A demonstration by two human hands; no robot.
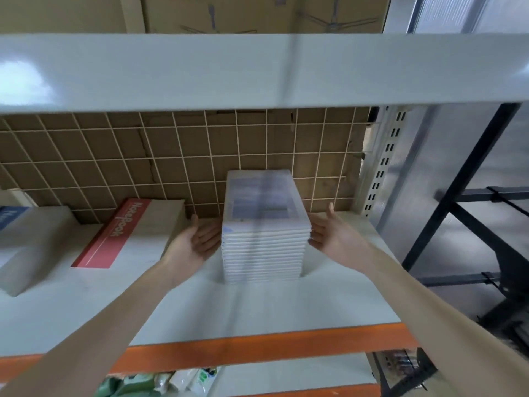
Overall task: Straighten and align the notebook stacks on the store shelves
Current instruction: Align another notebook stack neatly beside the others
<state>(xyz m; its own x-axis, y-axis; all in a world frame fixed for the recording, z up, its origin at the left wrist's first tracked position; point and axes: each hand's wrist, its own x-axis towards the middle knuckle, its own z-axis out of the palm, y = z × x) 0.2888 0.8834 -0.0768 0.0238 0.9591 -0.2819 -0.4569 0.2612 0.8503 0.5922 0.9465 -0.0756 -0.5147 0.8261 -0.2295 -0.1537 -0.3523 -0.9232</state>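
A person's two bare hands flank a tall stack of white, plastic-wrapped notebooks (264, 227) standing on a pale grey metal shelf board (200, 308) in a store rack. The stack sits toward the right of the shelf, set back from the orange front rail (257, 346) and just ahead of the white wire grid backing (177, 156), behind which brown cardboard shows. The left hand (194, 242) is held open, palm turned toward the stack's left side, fingers straight and reaching the edge of the upper notebooks; whether they actually touch is hard to tell through the blur. The right hand (333, 233) mirrors it on the opposite side, open with fingers extended and fingertips at the stack's right edge. The hands are apart, with the stack between them, and neither one curls round anything.

To the left lies a flat pack with a red band printed "Notebook" (120, 233), angled across the shelf, and farther left a grey pack with a blue band (25, 233), partly cut off by the frame edge. A broad grey upper shelf (257, 70) spans the top of the view. Green and white packets (160, 382) show on the level below. A perforated grey upright (383, 161) stands at the right end of the shelf.
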